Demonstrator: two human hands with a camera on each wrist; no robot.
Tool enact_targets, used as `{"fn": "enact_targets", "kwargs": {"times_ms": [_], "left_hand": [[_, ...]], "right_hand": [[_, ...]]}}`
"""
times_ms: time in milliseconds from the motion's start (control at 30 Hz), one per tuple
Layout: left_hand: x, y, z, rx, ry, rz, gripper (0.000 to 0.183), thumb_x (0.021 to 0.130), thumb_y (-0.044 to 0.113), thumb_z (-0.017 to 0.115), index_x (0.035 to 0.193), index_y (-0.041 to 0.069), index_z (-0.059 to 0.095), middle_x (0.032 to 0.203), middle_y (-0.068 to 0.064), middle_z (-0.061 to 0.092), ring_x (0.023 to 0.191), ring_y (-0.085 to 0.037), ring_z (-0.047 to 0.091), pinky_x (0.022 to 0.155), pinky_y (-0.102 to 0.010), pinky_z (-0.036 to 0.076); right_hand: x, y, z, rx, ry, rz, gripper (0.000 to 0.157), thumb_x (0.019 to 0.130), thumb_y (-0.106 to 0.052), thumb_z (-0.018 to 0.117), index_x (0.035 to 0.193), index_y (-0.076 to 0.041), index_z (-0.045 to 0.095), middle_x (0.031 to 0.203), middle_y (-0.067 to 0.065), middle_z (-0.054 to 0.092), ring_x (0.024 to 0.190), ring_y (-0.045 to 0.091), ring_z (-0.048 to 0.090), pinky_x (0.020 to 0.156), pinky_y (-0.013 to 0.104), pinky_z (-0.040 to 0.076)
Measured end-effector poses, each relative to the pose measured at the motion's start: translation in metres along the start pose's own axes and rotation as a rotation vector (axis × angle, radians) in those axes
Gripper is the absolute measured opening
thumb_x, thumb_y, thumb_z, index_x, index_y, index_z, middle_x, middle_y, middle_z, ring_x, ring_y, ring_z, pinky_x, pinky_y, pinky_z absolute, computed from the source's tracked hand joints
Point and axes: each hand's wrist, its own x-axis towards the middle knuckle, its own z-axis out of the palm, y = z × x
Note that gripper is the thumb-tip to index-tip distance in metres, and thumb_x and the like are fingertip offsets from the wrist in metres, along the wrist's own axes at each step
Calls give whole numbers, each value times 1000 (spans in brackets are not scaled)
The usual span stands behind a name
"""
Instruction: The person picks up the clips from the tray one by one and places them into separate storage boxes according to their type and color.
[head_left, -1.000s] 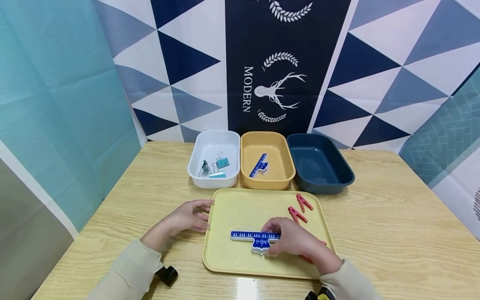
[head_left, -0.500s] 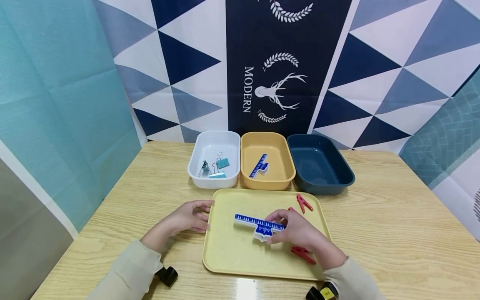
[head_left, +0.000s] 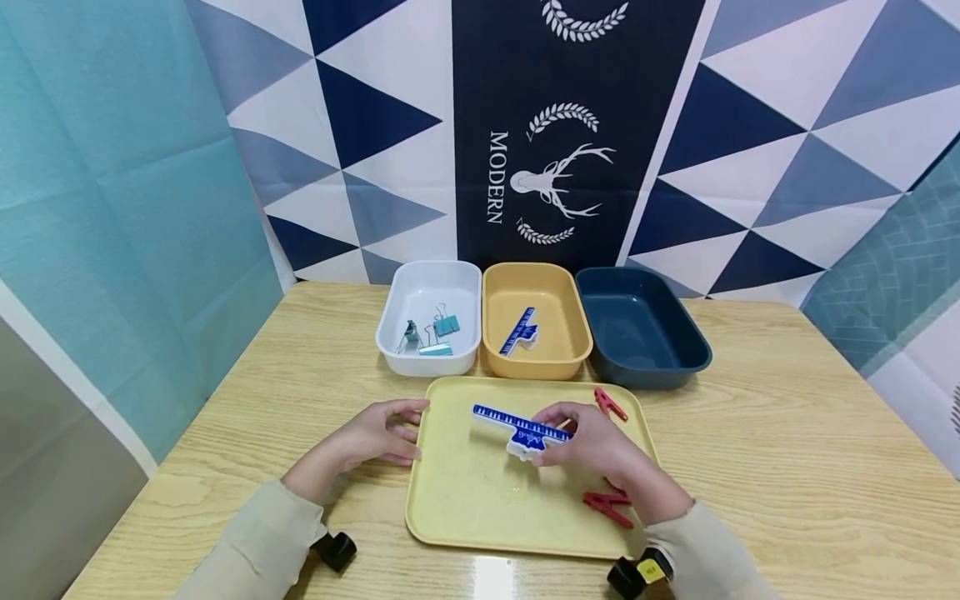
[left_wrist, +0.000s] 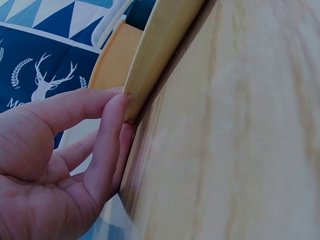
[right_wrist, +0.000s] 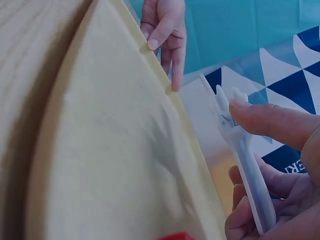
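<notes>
My right hand (head_left: 588, 437) pinches a blue and white piano-key sheet music clip (head_left: 517, 429) over the yellow tray (head_left: 480, 500). In the right wrist view, the thumb presses the clip's white grip (right_wrist: 227, 122) from one side and the fingers are on the other. At the tray's left edge, my left hand (head_left: 386, 433) holds the rim; in the left wrist view, its fingertips meet at the tray rim (left_wrist: 127, 100). Red clothespins lie on the tray: one clothespin (head_left: 611, 404) at the back right, another clothespin (head_left: 609, 507) near the right forearm, which partly covers the group.
Behind the tray stand three bins: a white bin (head_left: 401, 308) with several teal binder clips (head_left: 446, 325), a yellow-orange bin (head_left: 536, 283) with a similar piano-key clip (head_left: 520, 333), and a dark blue bin (head_left: 637, 325) with bare insides. A patterned cloth (head_left: 390, 125) hangs behind.
My right hand has lifted the piano-key clip from the tray and moved it toward the back, tilting it. One red clothespin near the front is uncovered. The left hand stays put.
</notes>
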Motion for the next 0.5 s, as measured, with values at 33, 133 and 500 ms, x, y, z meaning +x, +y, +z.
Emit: {"fn": "enact_targets", "kwargs": {"times_ms": [33, 133, 500], "left_hand": [[0, 0, 0, 1, -2, 2, 70, 75, -12, 69, 138, -2, 39, 122, -20, 44, 89, -22, 61, 74, -38, 58], [-1, 2, 0, -4, -11, 12, 70, 76, -12, 68, 139, -3, 39, 122, -21, 43, 89, -22, 60, 74, -39, 58], [-1, 1, 0, -17, -27, 24, 71, 76, -13, 68, 139, -3, 37, 122, -22, 42, 90, -23, 61, 74, -39, 58]], "right_hand": [[1, 0, -1, 0, 0, -13, 48, 60, -15, 88, 103, -7, 66, 93, 7, 59, 83, 22, 53, 66, 28, 42], [3, -2, -5, 0, 4, -37, 49, 62, -15, 87, 105, -6, 66, 92, 7, 59, 82, 22, 53, 67, 28, 41], [11, -8, -14, -6, 59, 0, 52, 66, -20, 85, 111, -6, 63, 103, 11, 57, 86, 24, 52, 61, 26, 43]]}}
